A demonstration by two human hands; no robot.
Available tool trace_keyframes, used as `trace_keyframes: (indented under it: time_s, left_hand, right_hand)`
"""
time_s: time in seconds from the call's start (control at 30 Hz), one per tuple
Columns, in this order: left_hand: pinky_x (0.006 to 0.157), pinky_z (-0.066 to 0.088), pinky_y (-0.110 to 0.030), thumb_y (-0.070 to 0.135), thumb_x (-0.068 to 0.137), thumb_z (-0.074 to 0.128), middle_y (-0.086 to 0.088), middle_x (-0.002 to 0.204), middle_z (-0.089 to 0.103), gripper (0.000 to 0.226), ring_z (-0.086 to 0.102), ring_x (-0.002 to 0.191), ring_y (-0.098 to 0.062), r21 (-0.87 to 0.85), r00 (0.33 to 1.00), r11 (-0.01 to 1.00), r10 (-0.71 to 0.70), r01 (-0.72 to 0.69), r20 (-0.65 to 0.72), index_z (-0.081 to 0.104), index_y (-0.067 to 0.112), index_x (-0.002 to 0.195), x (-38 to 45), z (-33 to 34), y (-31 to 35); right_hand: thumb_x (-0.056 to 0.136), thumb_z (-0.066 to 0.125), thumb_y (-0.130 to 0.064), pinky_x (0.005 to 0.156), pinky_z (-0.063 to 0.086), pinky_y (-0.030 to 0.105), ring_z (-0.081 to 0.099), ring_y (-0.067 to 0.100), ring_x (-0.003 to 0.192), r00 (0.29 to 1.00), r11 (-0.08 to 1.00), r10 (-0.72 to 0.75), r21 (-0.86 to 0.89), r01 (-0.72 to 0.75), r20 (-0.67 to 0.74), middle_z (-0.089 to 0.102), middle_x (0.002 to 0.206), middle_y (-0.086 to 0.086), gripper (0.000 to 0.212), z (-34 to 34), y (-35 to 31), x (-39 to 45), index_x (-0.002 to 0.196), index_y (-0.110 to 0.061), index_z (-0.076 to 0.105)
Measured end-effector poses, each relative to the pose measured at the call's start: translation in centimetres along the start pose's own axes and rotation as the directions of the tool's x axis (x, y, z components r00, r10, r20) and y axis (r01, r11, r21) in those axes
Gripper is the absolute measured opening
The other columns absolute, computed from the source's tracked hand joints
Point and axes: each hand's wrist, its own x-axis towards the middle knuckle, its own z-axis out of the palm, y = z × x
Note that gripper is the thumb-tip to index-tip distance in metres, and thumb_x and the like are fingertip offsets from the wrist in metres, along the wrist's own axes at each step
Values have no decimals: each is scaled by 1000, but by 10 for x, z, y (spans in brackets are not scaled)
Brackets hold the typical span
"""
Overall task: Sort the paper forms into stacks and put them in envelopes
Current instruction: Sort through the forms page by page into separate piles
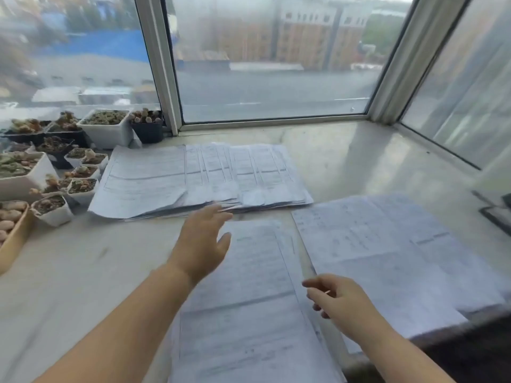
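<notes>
No text, number or brand can be read anywhere. The fanned pile of paper forms [204, 178] at the back of the counter [83, 272] shows ruled tables and lines of print, all too blurred to make out. The same holds for the near stack of forms [249, 299] and the right stack of forms [387, 258]: faint grey print and table lines only. The plant pots [106, 131] on the left carry no visible labels.

left hand [203, 239] open, reaching toward fanned forms [199, 178]; right hand [336, 298] loosely curled between two nearer stacks on worktop [83, 272].
</notes>
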Motion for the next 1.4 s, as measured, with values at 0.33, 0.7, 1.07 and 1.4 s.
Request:
trace_keyframes:
  time_s: [0.33, 0.7, 1.07, 1.4]
  left_hand:
    - [113, 13, -26, 78, 62, 49, 20, 133, 36, 69, 24, 120, 6, -200, 958, 980, 72, -15, 279, 58, 38, 117, -169, 49, 116]
    - [114, -5, -19, 59, 77, 67, 31, 132, 36, 33, 17, 125, 25, -298, 915, 953, 164, -51, 369, 62, 45, 107, -175, 36, 107]
    - [58, 46, -19, 27, 88, 48, 17, 92, 59, 43, 57, 73, -5, -264, 995, 960, 94, -99, -31, 50, 44, 127, -200, 45, 118]
    - [68, 42, -13, 66, 81, 41, 24, 84, 53, 42, 54, 81, 2, -251, 982, 966, 107, -66, 156, 68, 39, 97, -192, 41, 111]
  right_hand:
    - [86, 68, -22, 68, 47, 14, 58, 4, 76, 999, 994, -34, -108, 34, -6, 63, 88, -6, 23, 5, 52, -48, 107, -29, 61]
    - [84, 65, -13, 78, 57, 32, 63, 10, 80, 1000, 993, 4, 115, -2, -15, 64, 88, -5, 30, 15, 76, -90, 98, -39, 65]
    - [69, 66, -19, 72, 54, 34, 61, 15, 73, 995, 974, -13, 228, -9, 95, 66, 93, 8, 33, 12, 80, -92, 95, -39, 69]
    - [62, 73, -25, 63, 43, 26, 50, 8, 62, 998, 972, -19, 236, 4, 64, 54, 75, -6, 23, 11, 81, -87, 82, -35, 71]
